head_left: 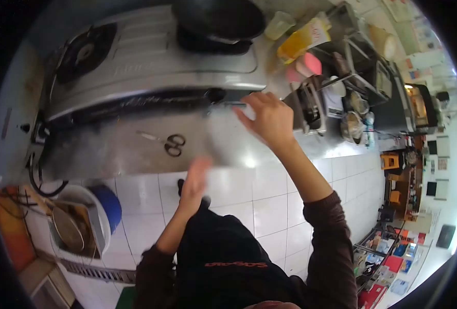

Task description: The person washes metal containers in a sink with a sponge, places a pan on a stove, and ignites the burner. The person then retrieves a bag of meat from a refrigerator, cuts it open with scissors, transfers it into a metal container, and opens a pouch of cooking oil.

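Observation:
My right hand (269,117) reaches over the counter by the stove's front right corner. Its thumb and bent fingers are parted, and I make out nothing held between them. A black knob (215,95) on the front of the steel gas stove (146,62) lies just left of it. Low at the counter's front edge, my left hand (195,181) is smeared by motion, so its fingers cannot be read. Scissors (174,144) with dark handles rest on the steel counter (100,152) up and left of that hand. A black wok (218,20) sits on the right burner.
Right of the stove are a clear plastic cup (279,26), a yellow packet (303,41), a pink item (308,65) and a metal rack (354,51). Bowls (352,126) stand farther right. On the floor at left, a tub (82,195) holds a strainer (68,226).

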Available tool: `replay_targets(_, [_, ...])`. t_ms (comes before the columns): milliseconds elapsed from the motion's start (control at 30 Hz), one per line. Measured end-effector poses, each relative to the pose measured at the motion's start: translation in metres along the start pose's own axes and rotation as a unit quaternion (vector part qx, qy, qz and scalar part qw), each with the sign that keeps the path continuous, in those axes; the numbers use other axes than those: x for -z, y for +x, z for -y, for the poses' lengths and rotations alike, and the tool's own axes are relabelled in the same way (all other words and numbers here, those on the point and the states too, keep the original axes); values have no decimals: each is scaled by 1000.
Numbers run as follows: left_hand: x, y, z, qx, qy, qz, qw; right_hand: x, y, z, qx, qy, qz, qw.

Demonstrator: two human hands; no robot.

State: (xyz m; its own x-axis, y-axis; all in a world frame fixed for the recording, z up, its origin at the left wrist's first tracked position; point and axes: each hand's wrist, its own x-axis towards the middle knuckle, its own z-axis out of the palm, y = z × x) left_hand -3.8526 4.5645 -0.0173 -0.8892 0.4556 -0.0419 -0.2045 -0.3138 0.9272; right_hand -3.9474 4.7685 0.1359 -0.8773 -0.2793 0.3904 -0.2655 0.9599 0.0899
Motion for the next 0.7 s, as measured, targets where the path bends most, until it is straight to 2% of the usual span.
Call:
replay_targets(33, [20, -29, 19, 32, 202, 102, 974, 7, -4, -26, -84, 3, -28, 996])
replay_targets(67, [18, -44, -9, 123, 261, 138, 947, 15, -8, -51, -166, 9, -58, 984])
replay_targets(100, [37, -74, 28, 135, 271, 141, 943, 24, -10, -77, -266, 32, -31, 963])
replay_targets(133, [60, -102, 59, 206, 339, 204, 895, 26, -18, -107, -289, -21, -21, 957])
replay_targets(200, [86, -129, 93, 237, 342, 193, 889, 32, -30, -144, -340, -45, 88, 935])
replay_targets(233, [85, -108, 87, 227, 350, 196, 887, 29, -35, -158, -374, -40, 162, 912])
replay_targets(267, [85, -92, 77, 290, 400, 223, 840, 26, -38, -163, -382, -39, 156, 910])
replay_targets(300, [82, -82, 68, 356, 446, 246, 784, 18, -42, -165, -381, -59, 195, 902])
replay_targets(333, [92, -66, 91, 411, 488, 277, 719, 13, -47, -168, -378, -77, 234, 892])
replay_targets(367, [78, -50, 72, 412, 496, 280, 711, 9, -52, -173, -387, -70, 231, 890])
replay_targets(433, [40, -4, 34, 370, 750, 346, 426, 3, -56, -191, -406, -67, 166, 896])
replay_targets(467, [29, 16, 21, 370, 752, 347, 420, 23, -56, -192, -392, -78, 138, 906])
replay_targets(533, [5, 47, 1, 368, 587, 372, 618, 75, -55, -196, -407, -40, 118, 905])
replay_targets(567, [-13, 56, -15, 370, 588, 371, 616, 99, -56, -203, -417, -5, 97, 903])
replay_targets(633, [-54, 71, -41, 199, 506, 275, 793, 134, -77, -227, -398, 62, 21, 915])
replay_targets(667, [-72, 79, -38, 202, 507, 271, 793, 147, -92, -240, -403, 112, -25, 908])
replay_targets(700, [-92, 88, -34, 170, 442, 232, 850, 156, -106, -252, -406, 163, -71, 896])
